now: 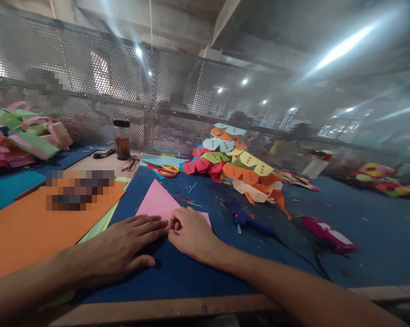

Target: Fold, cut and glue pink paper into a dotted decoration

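Observation:
A pink sheet of paper (156, 200) lies on the blue table mat with a pointed corner facing away from me; part of it is hidden under my hands. My left hand (132, 243) rests flat with its fingers stretched out, fingertips along the near edge of the paper. Curled over that same edge, my right hand (193, 236) has thumb and forefinger drawn together at the pink paper, beside the left fingertips. Yellow-and-red-handled scissors (167, 170) lie beyond the paper. To its right is a blue glue gun (251, 220) with a dark cord.
Orange sheets (17, 240) lie at left, with a pixelated object on top. A dark-lidded jar (123, 141) stands behind. Colourful cut-paper pieces (241, 172) are heaped ahead, and a magenta device (329, 234) sits at right. Folded paper shapes (21, 136) pile up far left. Perforated metal panels (177, 100) close off the back.

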Demonstrator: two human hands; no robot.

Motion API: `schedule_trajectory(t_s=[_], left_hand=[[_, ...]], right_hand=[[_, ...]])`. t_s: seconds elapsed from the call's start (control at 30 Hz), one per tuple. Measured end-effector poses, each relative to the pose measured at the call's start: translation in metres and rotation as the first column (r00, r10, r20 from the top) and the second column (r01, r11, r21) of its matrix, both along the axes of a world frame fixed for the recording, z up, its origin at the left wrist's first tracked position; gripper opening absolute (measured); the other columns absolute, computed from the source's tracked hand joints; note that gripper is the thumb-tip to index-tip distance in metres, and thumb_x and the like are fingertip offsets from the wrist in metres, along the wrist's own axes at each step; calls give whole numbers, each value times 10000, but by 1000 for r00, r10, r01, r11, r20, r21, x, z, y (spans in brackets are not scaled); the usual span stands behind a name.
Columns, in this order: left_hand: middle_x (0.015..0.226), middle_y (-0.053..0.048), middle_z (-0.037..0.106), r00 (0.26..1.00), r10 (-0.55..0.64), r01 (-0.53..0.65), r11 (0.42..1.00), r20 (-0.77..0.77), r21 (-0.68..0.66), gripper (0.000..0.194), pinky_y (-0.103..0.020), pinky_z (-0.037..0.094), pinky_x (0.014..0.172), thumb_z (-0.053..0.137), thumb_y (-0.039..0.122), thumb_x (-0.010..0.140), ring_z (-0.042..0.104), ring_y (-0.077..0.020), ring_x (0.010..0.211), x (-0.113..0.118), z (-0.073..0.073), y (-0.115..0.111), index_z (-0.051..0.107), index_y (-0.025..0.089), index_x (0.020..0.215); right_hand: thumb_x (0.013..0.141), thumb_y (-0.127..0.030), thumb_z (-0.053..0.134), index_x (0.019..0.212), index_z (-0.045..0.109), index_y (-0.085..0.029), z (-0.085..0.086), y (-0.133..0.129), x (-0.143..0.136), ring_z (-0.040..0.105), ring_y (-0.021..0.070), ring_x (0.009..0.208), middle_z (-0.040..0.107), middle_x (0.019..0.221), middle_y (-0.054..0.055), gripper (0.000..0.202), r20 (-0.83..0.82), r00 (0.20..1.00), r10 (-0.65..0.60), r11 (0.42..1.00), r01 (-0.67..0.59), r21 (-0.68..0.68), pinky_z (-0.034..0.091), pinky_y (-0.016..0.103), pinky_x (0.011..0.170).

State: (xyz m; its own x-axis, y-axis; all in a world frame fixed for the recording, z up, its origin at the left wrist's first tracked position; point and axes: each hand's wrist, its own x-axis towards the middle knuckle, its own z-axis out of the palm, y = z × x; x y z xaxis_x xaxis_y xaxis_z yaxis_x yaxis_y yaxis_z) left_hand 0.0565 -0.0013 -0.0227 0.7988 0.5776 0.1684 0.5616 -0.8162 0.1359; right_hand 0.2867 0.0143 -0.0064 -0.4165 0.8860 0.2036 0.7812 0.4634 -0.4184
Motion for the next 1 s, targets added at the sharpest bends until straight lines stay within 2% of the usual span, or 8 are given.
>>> schedule_trajectory(t_s=[0.23,0.4,0.67,0.8,0.9,1.0], left_hand=[[1644,-9,351,1000,-1,0,1000,-22,-31,646,-483,314,1241,451,561,1021,343,-260,1510,0,2,0,271,326,1595],[1623,-7,399,1000,-13,14,999,28,-37,620,-469,339,1228,491,536,1014,395,-262,1485,0,4,-1,320,342,1577],[1613,12,421,997,-27,27,1000,72,-7,659,-427,329,1237,546,504,999,406,-249,1479,-3,0,0,274,388,1588],[1622,27,407,998,-8,10,1000,62,-28,657,-445,331,1237,549,496,999,390,-251,1489,-4,-1,1,263,415,1586],[1610,32,432,998,26,-23,999,52,-41,612,-469,355,1220,538,497,1005,409,-259,1479,-3,-2,1,308,427,1568],[1536,7,543,994,65,-60,997,91,-57,504,-468,412,1175,528,478,1013,493,-264,1419,4,0,1,450,389,1503]], right_hand=[[740,-99,652,790,626,-211,-2,-1,11,550,183,847,659,801,-17,125,-10,1000,-19,1000,19,-24,334,309,757],[716,-43,614,820,604,-204,-2,-9,33,562,197,898,649,865,-3,192,-6,997,-77,997,77,-26,335,341,814],[674,24,558,822,592,-205,-3,-19,70,567,210,894,645,881,17,275,-35,990,-133,991,132,-39,392,343,813],[661,49,525,844,598,-209,-5,-22,81,575,217,940,649,911,21,325,-60,989,-135,990,132,-43,406,350,841],[648,64,506,841,602,-212,-5,-24,84,578,219,944,652,915,21,350,-95,988,-122,992,119,-35,409,354,845],[656,71,495,836,611,-212,-5,-26,84,580,218,939,660,915,22,354,-132,986,-102,995,99,-26,410,358,847]])
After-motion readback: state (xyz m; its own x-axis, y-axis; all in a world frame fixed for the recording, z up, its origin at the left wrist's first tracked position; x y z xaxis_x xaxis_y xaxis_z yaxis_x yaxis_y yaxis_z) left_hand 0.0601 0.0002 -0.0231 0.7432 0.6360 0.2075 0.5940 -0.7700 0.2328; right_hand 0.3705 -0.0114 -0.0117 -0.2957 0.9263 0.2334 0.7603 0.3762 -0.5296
